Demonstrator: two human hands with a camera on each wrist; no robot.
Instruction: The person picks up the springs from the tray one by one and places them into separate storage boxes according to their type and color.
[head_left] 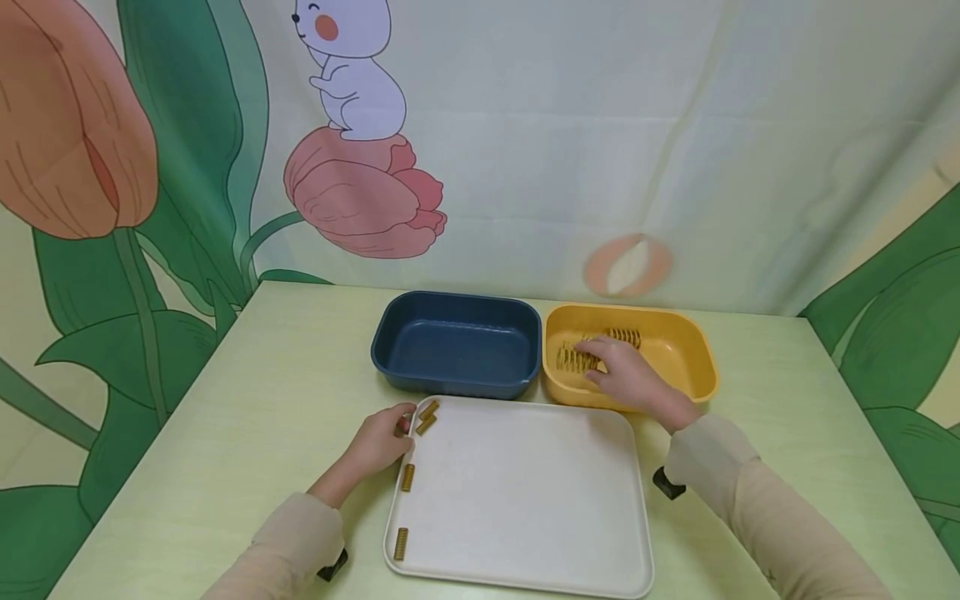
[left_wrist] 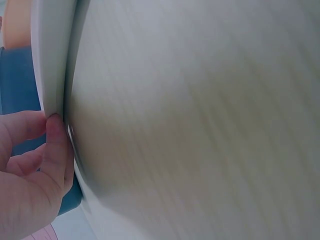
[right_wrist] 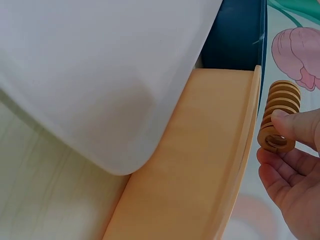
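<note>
My left hand (head_left: 381, 439) pinches the left rim of a white tray (head_left: 525, 492) near its far corner. In the left wrist view, the thumb and fingers of that hand (left_wrist: 37, 165) meet at the tray's edge (left_wrist: 52, 60). My right hand (head_left: 626, 375) is over the yellow bin (head_left: 686, 350). A yellow-brown coil spring (right_wrist: 281, 115) is pinched between its thumb and fingers in the right wrist view. Another spring (head_left: 624, 337) lies in the bin. Several springs are along the tray's left side, among them a lone near one (head_left: 401, 543) and a middle one (head_left: 407, 477).
A dark blue bin (head_left: 457, 342) stands left of the yellow one, behind the tray. The pale green table (head_left: 225, 433) extends to both sides. Behind it hangs a printed curtain (head_left: 525, 150). A black band piece (head_left: 669, 483) shows at the right wrist.
</note>
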